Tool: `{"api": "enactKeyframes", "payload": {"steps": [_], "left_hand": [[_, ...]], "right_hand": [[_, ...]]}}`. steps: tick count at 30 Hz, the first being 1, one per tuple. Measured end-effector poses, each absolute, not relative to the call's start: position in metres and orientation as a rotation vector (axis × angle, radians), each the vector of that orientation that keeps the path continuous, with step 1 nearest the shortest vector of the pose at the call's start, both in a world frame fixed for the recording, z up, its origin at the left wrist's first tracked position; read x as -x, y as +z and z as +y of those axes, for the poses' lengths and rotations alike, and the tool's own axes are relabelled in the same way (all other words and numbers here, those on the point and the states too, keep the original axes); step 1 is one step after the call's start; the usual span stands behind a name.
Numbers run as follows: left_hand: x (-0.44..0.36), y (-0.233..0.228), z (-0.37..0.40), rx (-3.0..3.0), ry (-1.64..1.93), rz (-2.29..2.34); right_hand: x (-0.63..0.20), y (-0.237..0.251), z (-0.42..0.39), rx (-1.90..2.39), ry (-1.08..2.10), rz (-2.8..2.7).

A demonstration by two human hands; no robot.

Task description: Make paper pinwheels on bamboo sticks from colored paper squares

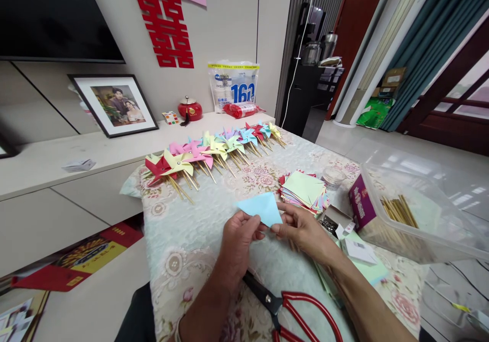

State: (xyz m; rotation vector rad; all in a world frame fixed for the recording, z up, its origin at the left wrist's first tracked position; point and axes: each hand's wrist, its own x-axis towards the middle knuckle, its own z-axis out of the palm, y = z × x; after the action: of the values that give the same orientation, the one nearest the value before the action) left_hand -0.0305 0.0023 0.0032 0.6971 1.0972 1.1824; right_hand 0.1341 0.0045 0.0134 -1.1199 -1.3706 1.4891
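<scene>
With blue paper [263, 207] pinched by both L hand [240, 232] & R hand [301, 226], btwn them over counter [191, 235], prob. best to match edges b4 pressing crease, clear of scissors [272, 301] just behind L hand.

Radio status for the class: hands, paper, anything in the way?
Left hand and right hand pinching blue paper. Paper held above tablecloth. Scissors nearby, not blocking paper.
</scene>
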Motion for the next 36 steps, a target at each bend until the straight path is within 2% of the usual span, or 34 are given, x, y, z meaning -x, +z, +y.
{"api": "enactKeyframes", "payload": {"steps": [4,14,19,25,36], "left_hand": [[0.037,0.008,0.004,-0.683,1.105,1.045],[0.032,0.001,0.004,-0.987,1.056,1.158],[0.031,0.001,0.004,-0.97,1.049,1.119],[0.033,-0.001,0.003,-0.857,1.032,1.018],[0.034,-0.001,0.005,-0.808,1.082,1.057]], "right_hand": [[-0.139,0.013,0.006,1.194,1.33,-1.288],[-0.143,0.014,0.007,1.196,1.385,-1.187],[-0.14,0.014,0.007,1.178,1.437,-1.251],[-0.14,0.013,0.006,1.277,1.313,-1.342],[-0.142,0.006,0.009,1.269,1.307,-1.379]]}}
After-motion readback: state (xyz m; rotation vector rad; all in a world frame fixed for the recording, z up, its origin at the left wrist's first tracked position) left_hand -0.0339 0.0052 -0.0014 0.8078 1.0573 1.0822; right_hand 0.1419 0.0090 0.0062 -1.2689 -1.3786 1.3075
